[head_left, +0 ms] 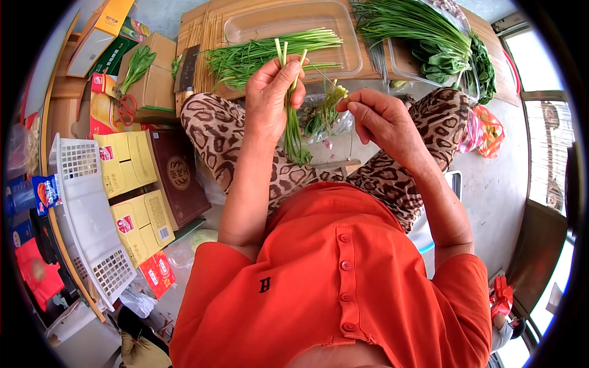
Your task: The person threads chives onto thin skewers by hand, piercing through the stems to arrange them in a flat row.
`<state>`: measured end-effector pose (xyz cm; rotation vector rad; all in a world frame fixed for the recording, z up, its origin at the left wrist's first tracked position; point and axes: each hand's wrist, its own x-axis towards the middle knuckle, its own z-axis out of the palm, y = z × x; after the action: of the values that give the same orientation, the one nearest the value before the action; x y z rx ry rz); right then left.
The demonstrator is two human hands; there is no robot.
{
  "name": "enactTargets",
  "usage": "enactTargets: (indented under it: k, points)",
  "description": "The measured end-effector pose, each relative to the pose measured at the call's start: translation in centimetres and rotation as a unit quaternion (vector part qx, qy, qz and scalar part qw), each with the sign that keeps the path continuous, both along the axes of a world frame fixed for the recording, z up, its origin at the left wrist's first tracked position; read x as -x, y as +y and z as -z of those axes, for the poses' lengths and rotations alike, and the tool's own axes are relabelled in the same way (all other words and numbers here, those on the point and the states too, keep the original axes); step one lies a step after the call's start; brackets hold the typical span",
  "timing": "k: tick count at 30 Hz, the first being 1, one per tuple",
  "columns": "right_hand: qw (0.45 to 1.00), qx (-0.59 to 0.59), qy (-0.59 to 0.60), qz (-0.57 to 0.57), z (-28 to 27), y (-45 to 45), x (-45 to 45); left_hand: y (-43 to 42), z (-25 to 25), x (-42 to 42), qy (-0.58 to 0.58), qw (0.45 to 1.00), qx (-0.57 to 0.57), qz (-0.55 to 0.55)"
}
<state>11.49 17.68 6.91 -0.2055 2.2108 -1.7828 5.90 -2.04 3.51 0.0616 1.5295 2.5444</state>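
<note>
My left hand is closed around a small bunch of garlic chives. Their pale cut ends poke up above my thumb, and the green leaves hang down over my lap. To its right, my right hand has thumb and forefinger pinched together. A thin dark line, perhaps a skewer, slants from my left hand towards it; what the pinch holds is too fine to make out. Pale-ended green stalks show just left of my right fingertips, above a clear plastic bag. Beyond my left hand lies a pile of chives.
A clear plastic tub stands on the wooden board, with bamboo skewers and a dark blade at its left. Metal skewers and leafy greens lie right. Red scissors, cartons and a white basket are at left.
</note>
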Motion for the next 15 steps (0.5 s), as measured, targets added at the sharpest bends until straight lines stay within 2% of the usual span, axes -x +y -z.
enactTargets:
  k: [7,15]
  points:
    - [1.0,-0.028,0.012,-0.007,-0.3,0.2,-0.1,-0.7,0.2,0.4,0.012,1.0,0.021,0.009]
    - [0.998,-0.056,0.016,-0.023,-0.3,0.7,-0.3,-1.6,-0.3,0.6,0.01,0.996,0.058,0.068]
